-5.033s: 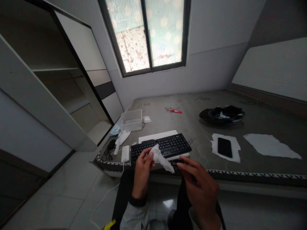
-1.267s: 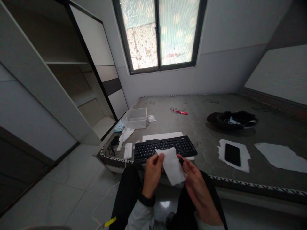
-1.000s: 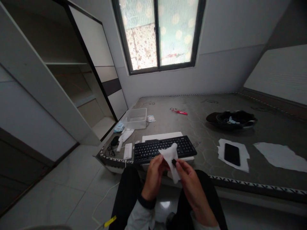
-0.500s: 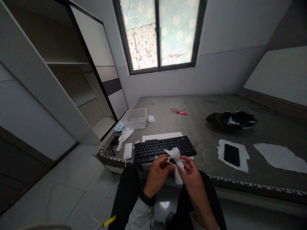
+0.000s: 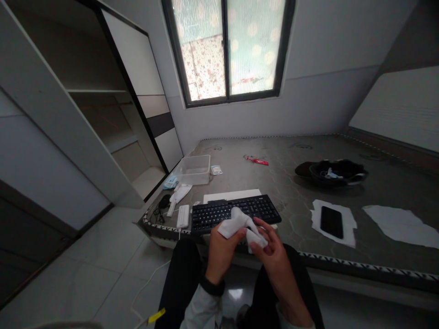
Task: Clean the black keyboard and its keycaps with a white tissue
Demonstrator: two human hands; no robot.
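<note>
A crumpled white wipe (image 5: 236, 222) is held between both hands, over the near edge of a black keyboard (image 5: 219, 212). My left hand (image 5: 221, 251) is closed on its left side, with the thumb pressing the cloth. My right hand (image 5: 272, 249) pinches the right side between thumb and fingers. Something small and dark shows in the folds of the wipe; I cannot make out what it is. The keyboard lies partly on a white sheet (image 5: 233, 195).
Left of the keyboard are a white power strip (image 5: 183, 216), a clear plastic box (image 5: 194, 170) and a small sachet (image 5: 216, 170). A red packet (image 5: 257, 161) lies farther back. To the right are a black cap (image 5: 332, 172), a phone (image 5: 331, 222) on a white cloth, and another cloth (image 5: 401, 225).
The wipe has been shifted and refolded, now spreading over my left hand's fingers. The dark spot inside it is more covered. The things on the bed have stayed put.
</note>
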